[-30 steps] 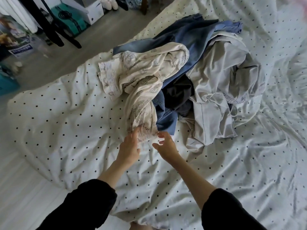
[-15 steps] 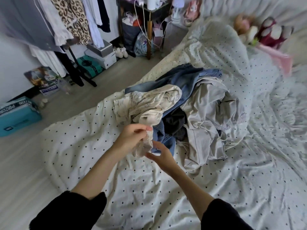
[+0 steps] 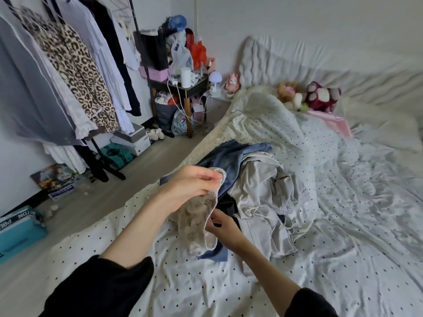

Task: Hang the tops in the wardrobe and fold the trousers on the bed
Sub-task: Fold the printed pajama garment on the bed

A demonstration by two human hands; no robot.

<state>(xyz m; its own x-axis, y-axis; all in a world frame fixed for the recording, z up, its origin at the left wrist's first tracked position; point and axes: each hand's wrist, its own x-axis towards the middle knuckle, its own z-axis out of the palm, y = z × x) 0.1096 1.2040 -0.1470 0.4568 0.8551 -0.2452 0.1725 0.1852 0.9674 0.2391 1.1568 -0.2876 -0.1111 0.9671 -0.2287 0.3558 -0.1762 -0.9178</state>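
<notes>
Cream patterned garment (image 3: 196, 223) lifted off clothes pile (image 3: 263, 193) on bed (image 3: 343, 248), pinched by left hand (image 3: 192, 186); lower edge pinched by right hand (image 3: 223, 225). Best shaken open, type identified before hanging.

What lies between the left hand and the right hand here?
In the head view, the cream patterned garment hangs between them: the left hand grips its top, and the right hand touches its lower edge.
</notes>
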